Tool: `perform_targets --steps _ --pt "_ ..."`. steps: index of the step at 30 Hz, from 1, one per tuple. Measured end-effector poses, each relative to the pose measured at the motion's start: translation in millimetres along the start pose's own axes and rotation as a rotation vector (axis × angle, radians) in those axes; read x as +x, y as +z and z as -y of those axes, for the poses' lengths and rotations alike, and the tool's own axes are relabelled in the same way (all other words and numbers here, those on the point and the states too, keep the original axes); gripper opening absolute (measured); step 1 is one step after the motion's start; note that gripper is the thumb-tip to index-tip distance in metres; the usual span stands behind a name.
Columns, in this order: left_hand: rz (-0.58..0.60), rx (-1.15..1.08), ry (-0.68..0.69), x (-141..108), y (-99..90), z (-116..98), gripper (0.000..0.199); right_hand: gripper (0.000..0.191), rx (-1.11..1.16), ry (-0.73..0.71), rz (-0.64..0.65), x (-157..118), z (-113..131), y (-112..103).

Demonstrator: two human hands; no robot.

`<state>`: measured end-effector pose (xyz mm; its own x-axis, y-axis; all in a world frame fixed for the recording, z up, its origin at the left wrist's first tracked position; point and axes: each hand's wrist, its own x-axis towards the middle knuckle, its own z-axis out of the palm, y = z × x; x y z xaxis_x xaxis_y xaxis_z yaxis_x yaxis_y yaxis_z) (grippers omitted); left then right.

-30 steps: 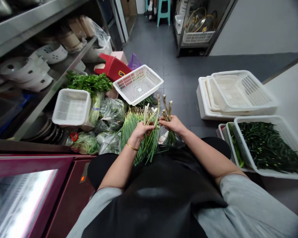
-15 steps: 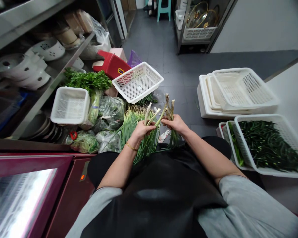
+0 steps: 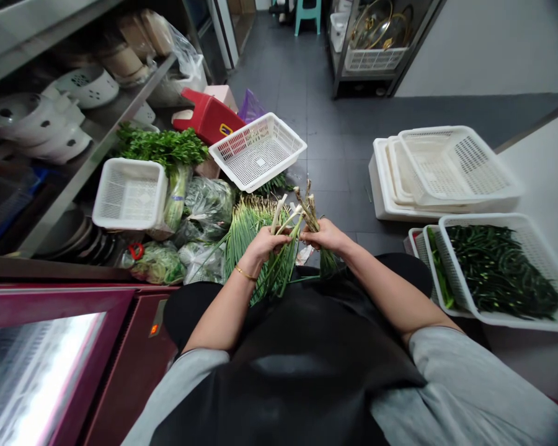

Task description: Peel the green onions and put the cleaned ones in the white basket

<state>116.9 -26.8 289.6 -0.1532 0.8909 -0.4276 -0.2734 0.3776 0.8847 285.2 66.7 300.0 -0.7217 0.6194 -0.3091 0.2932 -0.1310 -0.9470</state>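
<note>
Along the left edge of the frame, a steel shelf rack [image 3: 97,152] holds white perforated dishes. At lower left stands a dark red cabinet [image 3: 74,347]. At right centre lies a stack of white trays [image 3: 390,204], and below it, at right, a white basket of dark green stalks [image 3: 497,269]. At upper centre, a white perforated basket [image 3: 258,148] rests tilted against a red stool [image 3: 207,121]; a smaller white basket [image 3: 128,192] sits at left centre, just beside leafy greens [image 3: 160,145] and bagged vegetables [image 3: 204,210].

At frame centre, a pile of green onions [image 3: 244,226] lies on the floor ahead of the person's knees. The left hand [image 3: 265,241] is curled shut round a small bundle of green onions [image 3: 279,266], pale ends upward. The right hand [image 3: 326,234], touching or nearly touching the left, is closed round a bundle of root ends [image 3: 309,207], soiled tips upward; individual fingertips cannot be made out.

Judgement: the stalks are light, limp in the leaf, firmer at the white base and easily bruised. Best hold is near the pale lower stem, with moderate pressure.
</note>
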Motion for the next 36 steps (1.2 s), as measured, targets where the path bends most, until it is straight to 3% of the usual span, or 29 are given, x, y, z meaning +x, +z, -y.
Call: perform_targets --steps 6,12,16,19,22,29,32,34,36 --pt "-0.019 -0.117 -0.003 4 0.7 3 0.035 0.031 -0.101 -0.011 0.011 1 -4 9" --pt "0.0 -0.137 -0.066 7 -7.9 4 0.03 0.031 0.055 0.002 0.065 1 -3 2" --pt "0.055 -0.075 -0.038 7 -8.7 4 0.029 0.034 0.142 0.038 0.146 -3 -1 1" --pt "0.069 -0.017 -0.024 9 -12.8 6 0.029 0.038 0.282 0.072 0.242 -9 2 -7" --pt "0.052 0.005 -0.046 12 -22.6 10 0.028 0.039 0.42 0.011 0.269 -17 10 -28" --pt "-0.006 0.066 -0.084 17 -40.3 16 0.023 0.047 0.447 -0.337 -0.135 -55 51 -94" --pt "-0.022 0.082 -0.096 17 -47.0 17 0.024 0.048 0.462 -0.442 -0.251 -67 59 -117" --pt "-0.001 0.058 -0.093 17 -50.4 19 0.025 0.043 0.432 -0.363 -0.313 -61 53 -125" --pt "0.044 0.007 -0.085 17 -50.3 20 0.028 0.037 0.308 -0.159 -0.39 -44 38 -122"
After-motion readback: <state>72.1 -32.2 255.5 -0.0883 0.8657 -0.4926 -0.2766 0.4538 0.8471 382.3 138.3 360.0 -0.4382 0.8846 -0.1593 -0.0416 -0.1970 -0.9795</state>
